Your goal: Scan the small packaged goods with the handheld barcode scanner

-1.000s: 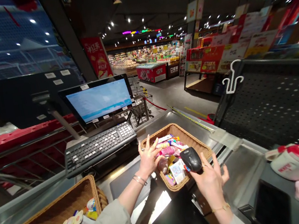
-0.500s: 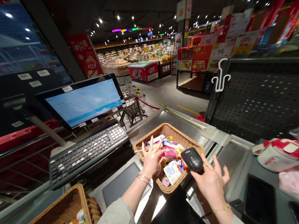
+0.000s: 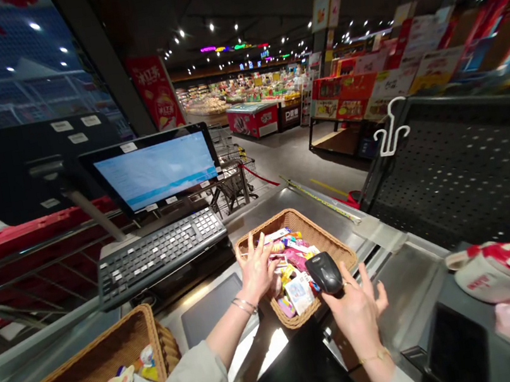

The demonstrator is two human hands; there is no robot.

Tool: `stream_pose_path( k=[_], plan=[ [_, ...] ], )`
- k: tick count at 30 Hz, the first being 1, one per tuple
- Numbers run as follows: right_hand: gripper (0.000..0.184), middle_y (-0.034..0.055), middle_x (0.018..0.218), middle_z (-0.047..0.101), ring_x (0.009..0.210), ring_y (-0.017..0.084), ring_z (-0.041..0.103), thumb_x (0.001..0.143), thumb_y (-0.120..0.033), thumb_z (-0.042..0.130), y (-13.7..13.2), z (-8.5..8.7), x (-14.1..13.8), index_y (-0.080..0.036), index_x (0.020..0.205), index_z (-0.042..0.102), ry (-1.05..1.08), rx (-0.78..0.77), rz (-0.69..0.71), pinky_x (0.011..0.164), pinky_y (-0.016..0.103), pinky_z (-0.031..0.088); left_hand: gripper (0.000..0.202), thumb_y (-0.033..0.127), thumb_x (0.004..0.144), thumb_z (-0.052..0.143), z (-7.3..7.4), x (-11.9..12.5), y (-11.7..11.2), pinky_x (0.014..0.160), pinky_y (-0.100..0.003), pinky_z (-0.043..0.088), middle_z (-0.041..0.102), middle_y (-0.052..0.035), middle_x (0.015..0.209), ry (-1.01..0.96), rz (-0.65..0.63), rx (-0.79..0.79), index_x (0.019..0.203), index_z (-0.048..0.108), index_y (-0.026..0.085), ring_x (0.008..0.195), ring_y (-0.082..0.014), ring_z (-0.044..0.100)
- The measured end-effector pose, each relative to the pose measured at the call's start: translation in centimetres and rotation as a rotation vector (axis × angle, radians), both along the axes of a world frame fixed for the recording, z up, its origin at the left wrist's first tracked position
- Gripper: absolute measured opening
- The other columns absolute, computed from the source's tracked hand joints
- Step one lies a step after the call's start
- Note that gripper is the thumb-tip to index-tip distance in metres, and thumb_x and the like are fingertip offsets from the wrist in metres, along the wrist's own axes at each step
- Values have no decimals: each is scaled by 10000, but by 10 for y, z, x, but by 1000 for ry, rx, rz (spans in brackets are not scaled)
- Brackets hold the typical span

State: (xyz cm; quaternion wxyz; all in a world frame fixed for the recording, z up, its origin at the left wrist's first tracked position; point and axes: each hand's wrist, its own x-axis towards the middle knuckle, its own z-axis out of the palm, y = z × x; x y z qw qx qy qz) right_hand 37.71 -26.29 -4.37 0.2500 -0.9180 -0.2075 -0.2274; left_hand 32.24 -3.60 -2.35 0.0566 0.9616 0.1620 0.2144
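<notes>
My right hand (image 3: 356, 310) grips a black barcode scanner (image 3: 325, 272), with the thumb and index finger on it and the other fingers lifted away. The scanner's head hangs over the right part of a brown wicker basket (image 3: 332, 240). Inside that basket lie several small, colourful packaged goods, among them a pink one (image 3: 296, 257) and a white printed pack (image 3: 300, 293). Over the basket's left side is my left hand (image 3: 256, 272), its fingers spread and reaching down among the goods. Whether its fingertips press on an item is hidden.
At left stand a monitor (image 3: 156, 170) and a black keyboard (image 3: 161, 253). A second wicker basket (image 3: 70, 365) with small goods is at lower left. On the right are a phone (image 3: 457, 343), a red-and-white bag (image 3: 499, 269) and a black perforated panel (image 3: 471, 165).
The view has turned slightly left, so the surroundings sit farther right. My right hand and the scanner have shifted a little left relative to the basket. Yellow packaging shows more beside my left hand.
</notes>
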Motion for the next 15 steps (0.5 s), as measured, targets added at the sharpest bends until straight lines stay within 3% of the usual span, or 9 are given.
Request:
stream_pose_path(
  k=[7,15],
  plan=[
    [423,98,1213,661,1364,311,323,843,-476,432,32,13,-17,-209,1031,701,3,-36,100,1085,553,121,547,473,919,478,21,-35,7,1132,-693,46,295,-71,1570,-21,139,26,1432,419,291,1481,-326,122],
    [407,108,1246,640,1354,324,332,841,-468,478,70,26,-44,-198,1070,679,-37,-10,277,1070,548,133,614,473,889,538,35,-95,23,1127,-696,57,255,-83,1585,-53,308,-16,1460,375,316,1475,-358,124]
  ],
)
